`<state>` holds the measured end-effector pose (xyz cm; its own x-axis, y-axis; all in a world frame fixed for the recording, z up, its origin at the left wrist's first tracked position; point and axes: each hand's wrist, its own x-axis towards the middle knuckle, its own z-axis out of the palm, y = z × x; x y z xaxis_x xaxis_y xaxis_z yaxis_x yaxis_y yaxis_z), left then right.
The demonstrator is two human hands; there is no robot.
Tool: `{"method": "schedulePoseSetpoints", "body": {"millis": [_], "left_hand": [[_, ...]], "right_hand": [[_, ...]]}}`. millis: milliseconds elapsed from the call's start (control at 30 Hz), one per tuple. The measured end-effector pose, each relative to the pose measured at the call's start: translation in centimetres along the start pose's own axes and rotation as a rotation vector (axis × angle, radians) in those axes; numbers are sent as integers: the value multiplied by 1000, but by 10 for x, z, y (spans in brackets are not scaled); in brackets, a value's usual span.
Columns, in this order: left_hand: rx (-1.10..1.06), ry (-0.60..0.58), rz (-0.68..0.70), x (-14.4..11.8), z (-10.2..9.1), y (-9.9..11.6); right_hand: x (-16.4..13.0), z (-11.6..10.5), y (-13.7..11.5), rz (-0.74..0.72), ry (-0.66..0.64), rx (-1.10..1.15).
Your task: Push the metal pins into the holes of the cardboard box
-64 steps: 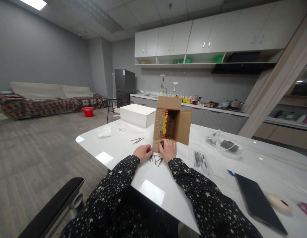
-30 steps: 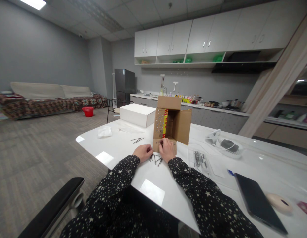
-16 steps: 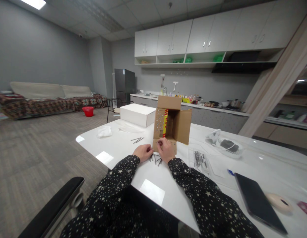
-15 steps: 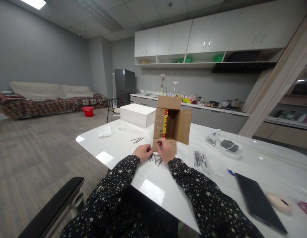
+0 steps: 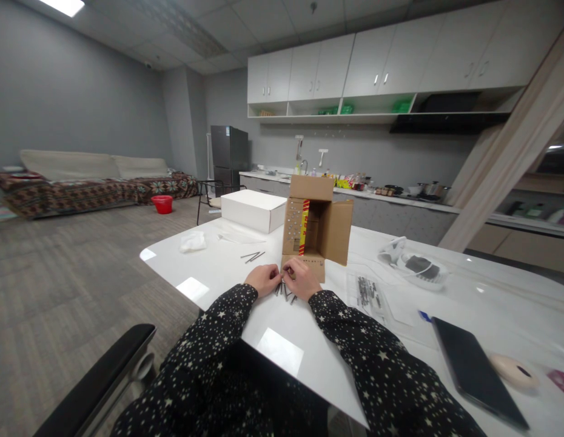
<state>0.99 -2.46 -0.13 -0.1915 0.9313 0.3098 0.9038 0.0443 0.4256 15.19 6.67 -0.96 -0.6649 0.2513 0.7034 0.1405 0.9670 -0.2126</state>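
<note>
An open cardboard box [image 5: 339, 233] stands on its side on the white table, its opening facing me and its lower flap [image 5: 316, 271] hanging toward me. My left hand [image 5: 264, 280] is closed in a pinch at the flap's left corner. Beside it, my right hand [image 5: 302, 279] is also pinched, in front of the flap, its fingertips almost meeting the left ones. Whatever lies between the fingers is too small to make out. Several thin metal screws or nails [image 5: 286, 294] lie just below both hands. Small round metal dots [image 5: 293, 227] cover the box's left flap.
More nails [image 5: 253, 257] lie to the left, near crumpled white plastic [image 5: 193, 242]. A white box [image 5: 252, 209] stands behind. On the right are a clear case of small metal parts [image 5: 369, 294], a white basket [image 5: 423, 272], a dark tablet [image 5: 477, 370] and a beige mouse [image 5: 513, 370].
My right hand has moved slightly down and left from the flap's face, bringing its fingertips close to the left hand's. My left hand has stayed almost still.
</note>
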Motion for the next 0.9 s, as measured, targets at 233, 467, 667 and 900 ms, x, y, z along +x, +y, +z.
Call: {"method": "schedulePoseSetpoints", "body": {"millis": [233, 467, 667, 900], "left_hand": [[-3, -4, 8, 0, 0, 0], [19, -3, 33, -2, -1, 1], [40, -10, 37, -3, -1, 2], [44, -8, 19, -4, -2, 4]], "right_hand": [[-1, -4, -5, 6, -29, 13], [-2, -6, -6, 33, -59, -12], [-1, -4, -4, 97, -28, -52], [0, -2, -2, 174, -41, -104]]}}
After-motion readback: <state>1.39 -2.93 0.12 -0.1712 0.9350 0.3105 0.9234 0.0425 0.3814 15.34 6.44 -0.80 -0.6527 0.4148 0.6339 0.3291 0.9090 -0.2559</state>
